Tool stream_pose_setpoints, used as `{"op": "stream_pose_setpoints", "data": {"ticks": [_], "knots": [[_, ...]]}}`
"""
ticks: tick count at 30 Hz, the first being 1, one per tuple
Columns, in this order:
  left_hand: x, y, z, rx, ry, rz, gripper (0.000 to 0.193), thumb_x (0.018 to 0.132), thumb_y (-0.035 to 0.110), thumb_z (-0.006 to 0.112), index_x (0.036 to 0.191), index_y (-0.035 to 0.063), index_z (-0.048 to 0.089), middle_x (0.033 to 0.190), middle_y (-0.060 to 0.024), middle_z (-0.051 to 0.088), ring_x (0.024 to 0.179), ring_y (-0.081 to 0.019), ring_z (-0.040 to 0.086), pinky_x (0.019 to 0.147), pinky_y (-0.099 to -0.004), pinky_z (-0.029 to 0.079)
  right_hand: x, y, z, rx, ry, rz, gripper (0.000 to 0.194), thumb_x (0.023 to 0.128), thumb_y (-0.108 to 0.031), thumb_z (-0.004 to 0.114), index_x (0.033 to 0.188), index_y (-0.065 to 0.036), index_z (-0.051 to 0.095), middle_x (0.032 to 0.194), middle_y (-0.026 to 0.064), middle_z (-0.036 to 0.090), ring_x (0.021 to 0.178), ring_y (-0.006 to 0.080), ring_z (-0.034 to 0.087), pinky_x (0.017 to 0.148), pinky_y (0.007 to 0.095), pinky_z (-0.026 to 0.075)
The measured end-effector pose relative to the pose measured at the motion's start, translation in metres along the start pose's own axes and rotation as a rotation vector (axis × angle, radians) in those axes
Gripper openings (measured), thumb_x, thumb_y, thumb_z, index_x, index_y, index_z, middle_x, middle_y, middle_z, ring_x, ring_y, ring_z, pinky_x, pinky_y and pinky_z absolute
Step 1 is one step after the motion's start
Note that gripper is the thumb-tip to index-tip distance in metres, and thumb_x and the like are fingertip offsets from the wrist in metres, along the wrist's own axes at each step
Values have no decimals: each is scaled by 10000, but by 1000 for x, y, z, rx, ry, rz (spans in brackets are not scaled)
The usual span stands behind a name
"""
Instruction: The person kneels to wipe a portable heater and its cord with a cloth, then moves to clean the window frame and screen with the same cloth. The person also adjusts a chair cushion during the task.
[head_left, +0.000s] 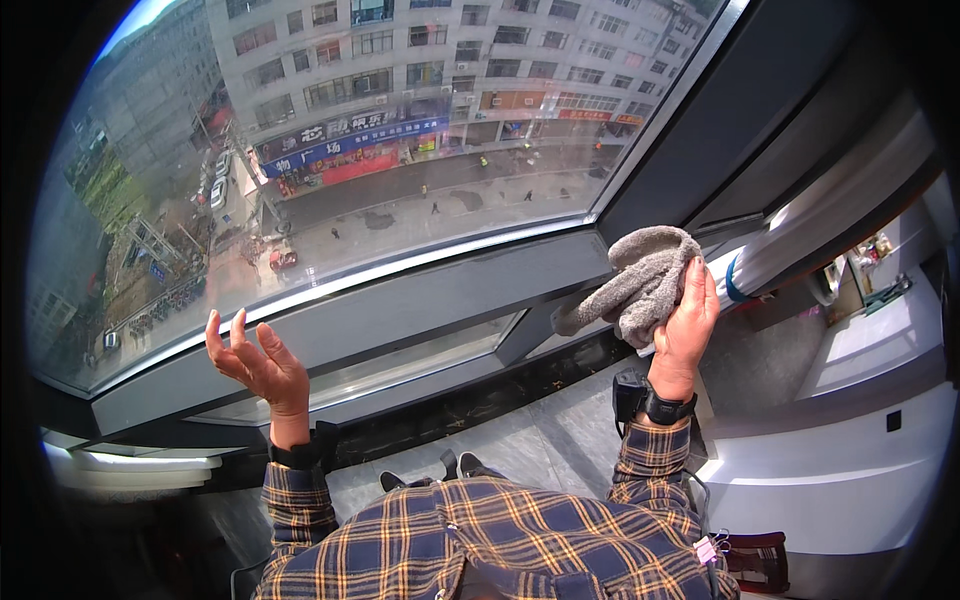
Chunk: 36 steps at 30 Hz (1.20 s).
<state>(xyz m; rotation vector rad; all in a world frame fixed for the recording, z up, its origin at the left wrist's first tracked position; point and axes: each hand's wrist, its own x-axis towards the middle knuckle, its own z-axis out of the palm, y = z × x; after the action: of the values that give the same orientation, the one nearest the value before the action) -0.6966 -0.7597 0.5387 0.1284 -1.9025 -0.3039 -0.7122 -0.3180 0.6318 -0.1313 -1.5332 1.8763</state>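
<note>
My right hand (686, 322) grips a bunched grey terry cloth (645, 285), whose folds hang to the left of my fingers near the lower right corner of the window. Empty and with its fingers apart, my left hand (262, 367) is raised in front of the lower left part of the grey window frame (450, 289). The large glass pane (420, 195) of the window lies beyond both hands; whether either hand touches the frame cannot be told. Both wrists carry black straps, and a small black device sits at the right one.
Below the window runs a black stone sill or skirting (420, 409) above grey floor tiles (555, 435). A white curtain (795, 240) with a blue tie is gathered at the right. A dark red wooden stool or chair (757, 562) stands at the lower right. Outside are a street and buildings.
</note>
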Motion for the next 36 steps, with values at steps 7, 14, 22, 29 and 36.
{"op": "stream_pose_setpoints", "data": {"ticks": [7,14,22,29,36], "knots": [[3,-1,-5,-49,-83,37,260,991,217,516,1193,54,522,1390,-179,340,1321,-338,326,1073,-468,288,-3,54,33,-1025,-139,-562,428,952,-342,585,1210,-1,592,1174,151,609,1109,320,532,956,440,445],[5,1,-6,-86,-68,75,276,1005,247,477,1204,58,509,1375,-197,345,1307,-350,330,1094,-522,253,2,108,45,-1376,-244,-752,488,847,-375,643,1166,-7,628,1191,121,621,1124,335,474,983,471,381],[3,0,-10,-29,-97,117,290,1012,289,453,1174,60,523,1333,-206,408,1270,-342,359,1097,-558,231,-74,112,108,-1253,-283,-769,502,868,-333,590,1190,52,585,1247,183,568,1120,360,459,985,491,335],[7,4,-7,-115,-47,122,255,992,239,478,1147,48,545,1328,-201,441,1263,-353,365,1113,-533,213,-139,82,162,-1036,-532,-805,534,831,-329,608,1177,77,584,1222,208,561,1124,346,462,944,466,372],[5,0,-17,-258,-107,-32,211,995,172,509,1121,10,560,1414,-186,327,1312,-337,326,1102,-461,251,-149,83,174,-783,-796,-907,439,845,-361,621,1190,-92,656,1248,45,611,1226,284,419,1078,528,245]]}}
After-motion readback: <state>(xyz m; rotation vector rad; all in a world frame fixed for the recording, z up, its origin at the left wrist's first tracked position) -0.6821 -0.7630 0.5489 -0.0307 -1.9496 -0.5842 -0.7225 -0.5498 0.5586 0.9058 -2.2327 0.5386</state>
